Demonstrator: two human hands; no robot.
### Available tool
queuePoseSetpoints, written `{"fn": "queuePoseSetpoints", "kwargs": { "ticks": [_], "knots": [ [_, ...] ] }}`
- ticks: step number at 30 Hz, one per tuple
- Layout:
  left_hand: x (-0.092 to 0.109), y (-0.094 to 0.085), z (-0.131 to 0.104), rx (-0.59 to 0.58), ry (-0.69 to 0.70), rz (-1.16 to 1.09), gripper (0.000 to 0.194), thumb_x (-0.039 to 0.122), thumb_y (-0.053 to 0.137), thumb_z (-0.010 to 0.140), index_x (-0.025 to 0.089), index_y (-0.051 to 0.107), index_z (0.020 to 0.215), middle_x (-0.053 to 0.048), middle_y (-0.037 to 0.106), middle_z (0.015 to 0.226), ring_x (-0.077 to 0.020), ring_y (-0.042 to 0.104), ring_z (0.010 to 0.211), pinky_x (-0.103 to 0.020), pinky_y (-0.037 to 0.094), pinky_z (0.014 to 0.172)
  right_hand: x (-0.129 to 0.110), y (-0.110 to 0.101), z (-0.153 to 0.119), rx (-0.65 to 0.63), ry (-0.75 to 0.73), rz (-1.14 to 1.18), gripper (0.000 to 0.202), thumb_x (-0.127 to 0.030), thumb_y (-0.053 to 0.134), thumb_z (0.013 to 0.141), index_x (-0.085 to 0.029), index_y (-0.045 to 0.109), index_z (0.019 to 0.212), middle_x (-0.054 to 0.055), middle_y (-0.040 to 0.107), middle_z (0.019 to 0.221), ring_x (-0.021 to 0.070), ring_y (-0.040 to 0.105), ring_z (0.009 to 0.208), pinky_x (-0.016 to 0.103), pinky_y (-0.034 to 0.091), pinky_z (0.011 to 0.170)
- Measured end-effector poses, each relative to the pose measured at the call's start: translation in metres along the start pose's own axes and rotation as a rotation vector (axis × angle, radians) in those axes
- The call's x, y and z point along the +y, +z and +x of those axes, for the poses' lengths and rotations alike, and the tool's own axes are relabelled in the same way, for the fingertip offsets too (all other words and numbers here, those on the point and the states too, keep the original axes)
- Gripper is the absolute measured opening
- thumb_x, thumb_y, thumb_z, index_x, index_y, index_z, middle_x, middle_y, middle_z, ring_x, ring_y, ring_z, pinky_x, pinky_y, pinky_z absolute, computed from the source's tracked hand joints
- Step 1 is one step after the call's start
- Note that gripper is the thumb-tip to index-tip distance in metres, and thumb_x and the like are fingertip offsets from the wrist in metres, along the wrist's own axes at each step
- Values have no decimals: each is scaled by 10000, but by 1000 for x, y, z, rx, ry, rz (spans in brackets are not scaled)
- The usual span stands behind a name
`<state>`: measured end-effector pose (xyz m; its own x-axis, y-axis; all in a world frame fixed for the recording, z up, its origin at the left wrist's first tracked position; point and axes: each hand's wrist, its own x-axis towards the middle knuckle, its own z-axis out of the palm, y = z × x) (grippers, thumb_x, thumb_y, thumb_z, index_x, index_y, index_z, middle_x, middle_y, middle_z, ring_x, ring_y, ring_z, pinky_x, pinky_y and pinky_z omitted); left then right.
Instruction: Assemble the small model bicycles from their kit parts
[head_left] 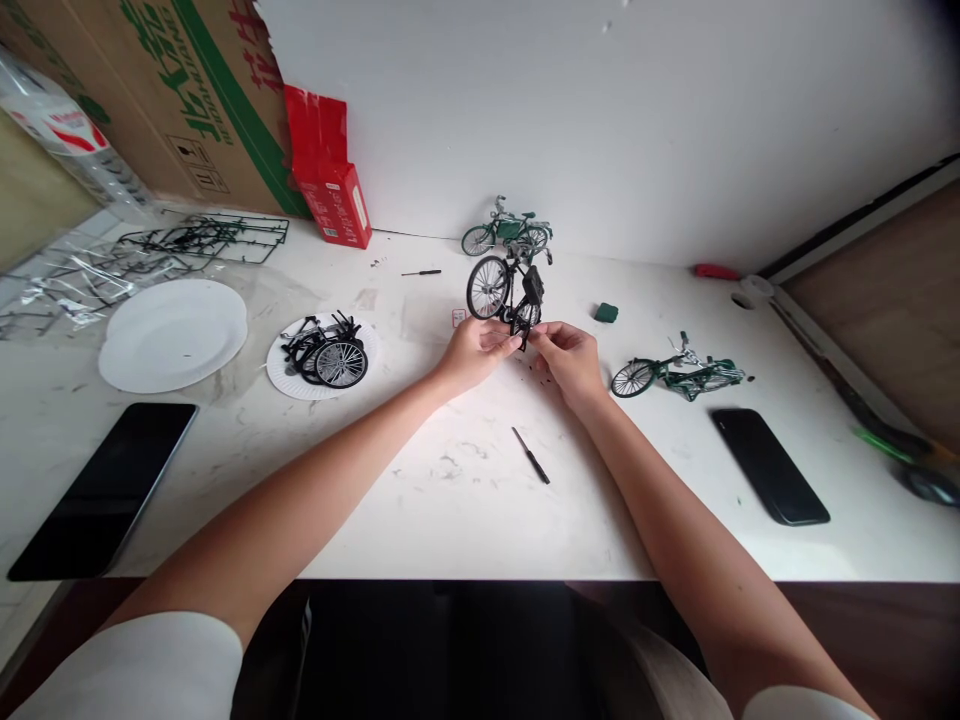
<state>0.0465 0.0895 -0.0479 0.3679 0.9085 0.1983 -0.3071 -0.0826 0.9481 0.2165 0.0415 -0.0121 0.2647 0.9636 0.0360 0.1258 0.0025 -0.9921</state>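
Observation:
A black model bicycle is held up off the white table, tilted, its spoked front wheel at the upper left. My left hand pinches its lower part from the left. From the right, my right hand has thumb and finger closed at the bicycle's rear end. Behind it stands a green model bicycle. Another green bicycle is on the table to the right, and a small green piece lies near my right hand. A small screwdriver lies in front of my hands.
A paper plate holds black bicycle parts. Left are white plates, part frames and a phone. A red box and a second screwdriver are behind; another phone lies right.

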Motion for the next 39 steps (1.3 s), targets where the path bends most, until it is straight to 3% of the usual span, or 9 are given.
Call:
{"fn": "queuePoseSetpoints", "kwargs": {
  "ticks": [7, 14, 20, 24, 28, 31, 34, 39],
  "knots": [
    [2, -3, 1, 52, -3, -41, 445, 422, 922, 835, 183, 647, 1089, -78, 812, 950, -241, 805, 962, -405, 654, 956, 3, -2, 0, -53, -77, -32, 490, -616, 846, 756, -206, 746, 1005, 54, 757, 998, 152, 648, 760, 248, 568, 567],
    [3, -2, 0, 43, -14, -95, 473, 421, 951, 801, 180, 635, 1057, -49, 781, 898, -234, 800, 911, -442, 665, 957, 5, -1, 0, -38, -88, 14, 481, -639, 870, 775, -203, 764, 949, 41, 748, 900, 146, 629, 716, 250, 542, 558],
    [-3, -3, 2, 93, -14, -59, 398, 411, 910, 857, 194, 626, 1033, -39, 762, 886, -231, 803, 918, -427, 645, 968, -2, -5, 1, -9, -161, -74, 570, -779, 627, 939, -223, 735, 885, 89, 791, 1020, 228, 743, 980, 361, 632, 861],
    [-7, -3, 2, 134, 4, -34, 391, 457, 883, 883, 199, 597, 947, -52, 758, 901, -228, 798, 928, -427, 642, 963, -12, -21, 1, -30, -301, -440, 484, -636, 584, 1018, -205, 789, 941, 102, 814, 972, 241, 745, 931, 376, 595, 851],
    [-5, -2, 1, 152, 17, -23, 423, 500, 881, 877, 204, 594, 969, -54, 752, 931, -229, 793, 949, -414, 639, 963, -19, -36, -3, -245, -325, -820, 264, -465, 760, 906, -210, 808, 863, 76, 793, 841, 213, 685, 721, 352, 527, 710],
    [-3, -2, 1, 140, 22, -30, 427, 498, 871, 885, 206, 581, 995, -46, 735, 941, -218, 791, 928, -414, 633, 963, -24, -36, -10, -290, -292, -973, 132, -349, 759, 901, -235, 826, 898, 65, 800, 888, 206, 681, 720, 331, 483, 656],
    [0, -1, 1, 116, 16, -39, 432, 500, 861, 895, 202, 584, 1042, -53, 746, 974, -210, 792, 906, -403, 627, 945, -29, -28, -19, -271, -259, -1162, 146, -238, 666, 958, -238, 811, 942, 77, 804, 978, 228, 699, 799, 325, 441, 633],
    [5, -2, -2, 93, -10, -36, 429, 520, 848, 903, 204, 577, 1006, -50, 748, 982, -193, 785, 837, -344, 611, 846, -36, -10, -32, -265, -255, -1404, 187, -205, 553, 1037, -173, 735, 1004, 202, 753, 1127, 348, 666, 1149, 332, 441, 628]
  ]
}}
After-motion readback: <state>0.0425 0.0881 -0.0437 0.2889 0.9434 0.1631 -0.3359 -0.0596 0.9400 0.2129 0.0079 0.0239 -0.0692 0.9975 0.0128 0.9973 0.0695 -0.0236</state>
